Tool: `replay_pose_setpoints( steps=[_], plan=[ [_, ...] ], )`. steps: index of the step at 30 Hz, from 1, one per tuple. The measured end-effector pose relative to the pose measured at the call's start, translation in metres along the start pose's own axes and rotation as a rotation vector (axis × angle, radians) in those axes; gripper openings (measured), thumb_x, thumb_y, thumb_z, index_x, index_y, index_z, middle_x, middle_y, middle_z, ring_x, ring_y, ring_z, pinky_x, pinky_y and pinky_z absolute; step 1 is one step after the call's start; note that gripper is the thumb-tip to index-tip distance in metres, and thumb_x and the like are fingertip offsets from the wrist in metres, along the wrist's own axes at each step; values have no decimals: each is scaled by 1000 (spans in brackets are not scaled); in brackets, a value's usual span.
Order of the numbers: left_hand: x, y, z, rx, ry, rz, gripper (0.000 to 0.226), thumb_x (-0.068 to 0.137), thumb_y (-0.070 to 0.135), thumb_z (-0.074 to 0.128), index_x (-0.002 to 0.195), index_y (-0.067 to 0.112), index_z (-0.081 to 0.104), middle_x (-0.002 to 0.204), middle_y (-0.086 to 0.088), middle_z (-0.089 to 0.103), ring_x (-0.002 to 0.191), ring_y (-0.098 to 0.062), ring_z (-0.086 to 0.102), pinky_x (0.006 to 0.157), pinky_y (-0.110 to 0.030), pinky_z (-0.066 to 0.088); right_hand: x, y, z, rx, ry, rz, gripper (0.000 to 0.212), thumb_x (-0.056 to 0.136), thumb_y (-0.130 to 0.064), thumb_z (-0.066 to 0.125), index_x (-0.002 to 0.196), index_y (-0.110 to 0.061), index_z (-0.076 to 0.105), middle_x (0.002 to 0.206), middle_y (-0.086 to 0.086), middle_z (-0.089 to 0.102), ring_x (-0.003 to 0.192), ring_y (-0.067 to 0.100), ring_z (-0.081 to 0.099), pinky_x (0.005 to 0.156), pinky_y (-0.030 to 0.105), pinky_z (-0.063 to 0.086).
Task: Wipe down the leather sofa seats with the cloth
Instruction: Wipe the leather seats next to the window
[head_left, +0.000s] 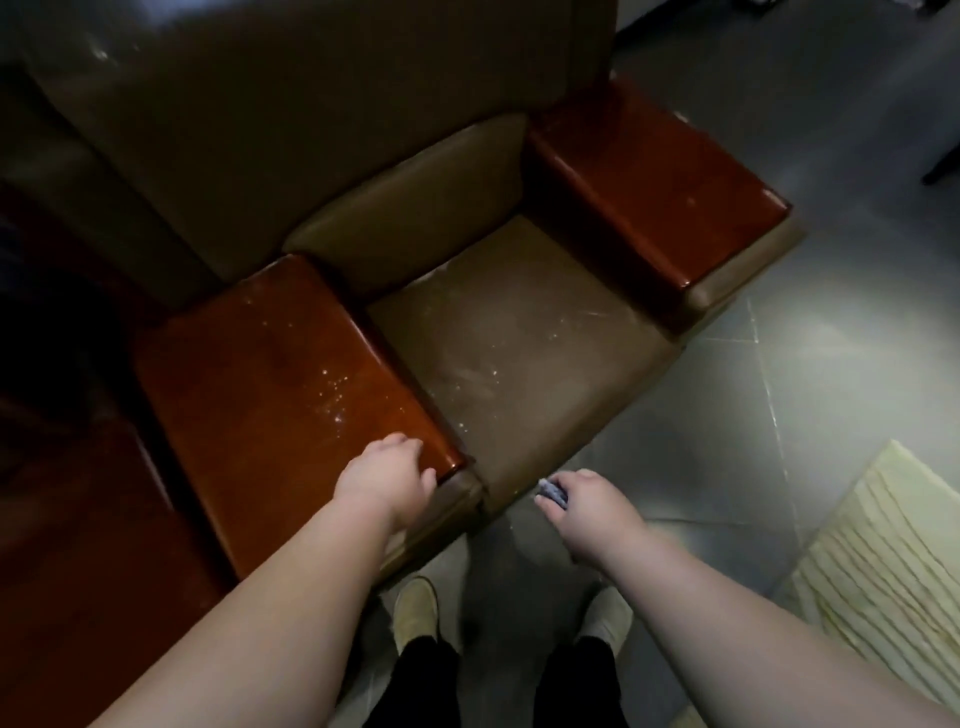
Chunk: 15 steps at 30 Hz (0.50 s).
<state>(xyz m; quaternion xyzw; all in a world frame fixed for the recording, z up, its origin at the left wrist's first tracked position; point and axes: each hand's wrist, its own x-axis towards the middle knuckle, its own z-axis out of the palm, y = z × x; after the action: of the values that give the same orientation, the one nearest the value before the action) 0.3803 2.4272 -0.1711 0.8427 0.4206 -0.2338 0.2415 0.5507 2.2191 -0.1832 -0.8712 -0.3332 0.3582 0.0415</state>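
Cloth (553, 491) bunched in R hand (592, 512), sofa seat (519, 358) dusty

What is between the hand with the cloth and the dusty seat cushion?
Nothing, in the head view. The right hand grips the cloth just off the front edge of the seat cushion; only that edge and bare floor separate them.

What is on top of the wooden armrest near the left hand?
The left hand rests on the front end of the wooden armrest, and whitish specks lie on its surface. The hand covers the wood under it.
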Motion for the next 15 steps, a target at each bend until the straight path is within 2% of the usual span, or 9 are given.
replay_pose_setpoints(
  steps=[4,8,10,11,13,15],
  plan=[
    [46,-1,41,-47,111,-81,70,102,56,50,164,31,29,173,1,25,159,-24,27,123,-46,31,76,11,12,-40,-44,-70,41,101,-52,58,129,-24,65,115,4,60,103,26,63,89,34,51],
    [106,-6,86,-13,249,-110,88,99,65,50,168,30,9,177,0,9,162,-24,12,123,-40,9,170,10,27,-26,137,-110,45,97,-42,65,137,-21,62,126,9,59,118,32,58,102,38,49],
    [137,-10,106,34,300,-118,93,98,71,43,168,27,0,177,-1,-2,163,-24,1,122,-39,0,212,5,45,-8,223,-171,52,97,-46,63,144,-24,55,135,6,56,125,30,53,108,42,47],
    [149,-12,115,84,314,-123,94,98,74,36,167,24,-4,177,-3,-8,163,-25,-5,124,-40,-3,228,3,59,-25,211,-216,56,99,-49,60,149,-25,50,142,4,52,131,28,50,111,43,44],
    [162,-15,133,202,347,-122,94,98,76,22,168,19,-5,176,-6,-15,162,-27,-14,130,-44,-3,252,8,91,-127,71,-333,60,104,-50,48,157,-24,37,159,3,39,147,27,36,120,44,33],
    [166,-16,146,232,436,-107,93,97,75,18,168,16,5,177,-8,-5,163,-28,-7,132,-48,6,258,25,128,-322,-64,-461,62,107,-52,32,164,-28,21,173,0,12,159,29,5,128,45,9]
  ],
)
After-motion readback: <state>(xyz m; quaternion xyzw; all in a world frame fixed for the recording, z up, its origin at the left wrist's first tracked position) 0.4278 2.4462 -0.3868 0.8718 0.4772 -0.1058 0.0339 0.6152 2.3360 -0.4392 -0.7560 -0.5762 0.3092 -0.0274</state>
